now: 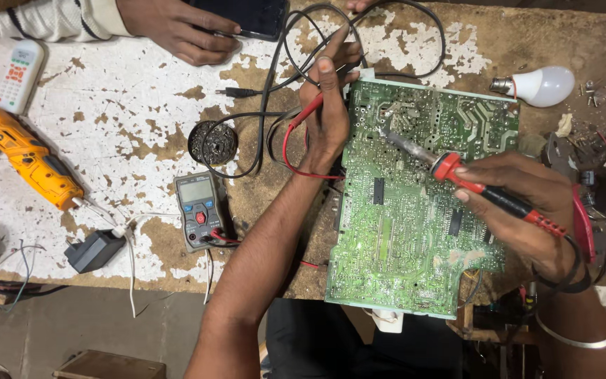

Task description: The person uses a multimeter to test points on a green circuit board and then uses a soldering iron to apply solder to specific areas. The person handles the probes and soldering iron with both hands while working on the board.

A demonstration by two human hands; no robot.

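Cables (pixel 275 84) and multimeter (pixel 200 209) crowd, seemingly, the bench (pixel 120 105) left of the board (pixel 415 231).

**Electronics repair bench in a small workshop**

Worn wooden bench (pixel 142 105), white paint flaking off in patches, bare wood beneath. Large green circuit board (pixel 415 210) lies solder side up. Soldering iron (pixel 485 186) with red and black handle held over it in the right hand (pixel 520 210). Left hand (pixel 327 105) holds a red test lead (pixel 303 119). Grey multimeter (pixel 200 209) sits nearby, leads plugged in. Orange power drill (pixel 19 151) at the left edge. Loose light bulb (pixel 538 85), black cables (pixel 331 35), a power adapter (pixel 92 250). Small screws and scrap parts (pixel 597 91) scattered at the right. Another person's hand (pixel 177 28) rests on the far side of the bench.
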